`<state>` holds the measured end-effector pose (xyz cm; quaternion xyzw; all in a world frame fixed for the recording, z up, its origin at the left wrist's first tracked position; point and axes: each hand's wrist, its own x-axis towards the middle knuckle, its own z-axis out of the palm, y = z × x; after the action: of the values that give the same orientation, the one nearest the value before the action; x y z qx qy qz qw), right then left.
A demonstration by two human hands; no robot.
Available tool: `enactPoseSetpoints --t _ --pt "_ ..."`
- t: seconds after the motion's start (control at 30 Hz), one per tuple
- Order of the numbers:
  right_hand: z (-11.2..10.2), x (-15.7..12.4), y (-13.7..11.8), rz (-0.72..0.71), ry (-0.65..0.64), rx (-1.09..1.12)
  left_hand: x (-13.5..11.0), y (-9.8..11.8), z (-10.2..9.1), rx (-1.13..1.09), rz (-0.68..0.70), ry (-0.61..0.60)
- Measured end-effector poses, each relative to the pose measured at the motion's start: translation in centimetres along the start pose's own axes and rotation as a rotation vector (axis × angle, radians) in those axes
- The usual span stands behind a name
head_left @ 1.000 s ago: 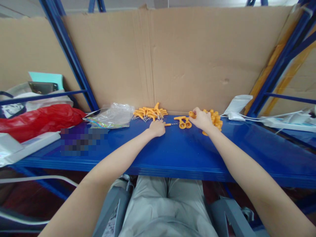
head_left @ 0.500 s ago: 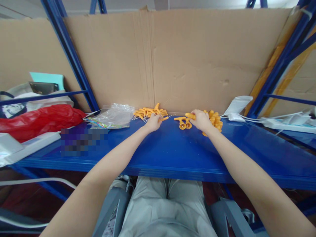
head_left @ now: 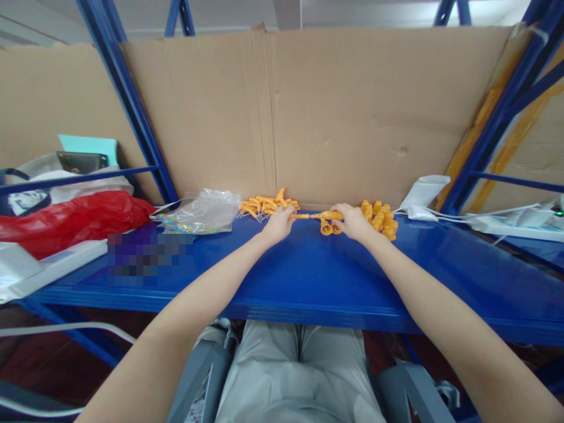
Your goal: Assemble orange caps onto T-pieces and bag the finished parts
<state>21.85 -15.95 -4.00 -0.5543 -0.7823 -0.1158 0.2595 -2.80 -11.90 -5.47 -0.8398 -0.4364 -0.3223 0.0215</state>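
A creased cardboard sheet [head_left: 330, 117] stands upright behind the blue counter [head_left: 308, 270], between the slanted blue rack uprights [head_left: 132, 117]. It closes the rear edge, and probably stops small parts from rolling off.

A red plastic bag [head_left: 70, 214] lies at far left, well apart from the work. A clear plastic bag [head_left: 202, 208] lies nearer, and a white pouch [head_left: 425, 191] is at right. All three lie to the sides, leaving the centre to the hands.

Two stocks of orange parts rest against the cardboard: a heap of curved orange pieces [head_left: 267, 204] just beyond the left hand [head_left: 278, 223], and a heap of short orange fittings [head_left: 379, 216] just beside the right hand [head_left: 352, 220]. Each hand thus appears to have its own supply within reach.

The left hand's grip is closed on the end of a ribbed orange rod [head_left: 303, 216]. The right hand's grip is closed on the bar of an orange T-shaped fitting [head_left: 328, 222], whose two bell mouths point towards the person. Rod and fitting are held end to end in one line, low over the rear middle of the counter. Whether they are joined cannot be told.
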Motion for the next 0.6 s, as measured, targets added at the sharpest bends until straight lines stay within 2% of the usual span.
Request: enactPoseSetpoints --t 0.17,0.43,0.6 --pt "0.4 0.2 0.2 -0.052 -0.010 0.031 -0.2 0.4 0.1 0.037 0.026 -0.013" --pt "0.5 0.2 1.2 -0.041 0.029 0.098 -0.1 -0.1 0.0 0.046 -0.067 0.014" --pt "0.4 0.2 0.6 -0.134 0.040 0.128 -0.1 0.5 0.0 0.000 0.033 0.043"
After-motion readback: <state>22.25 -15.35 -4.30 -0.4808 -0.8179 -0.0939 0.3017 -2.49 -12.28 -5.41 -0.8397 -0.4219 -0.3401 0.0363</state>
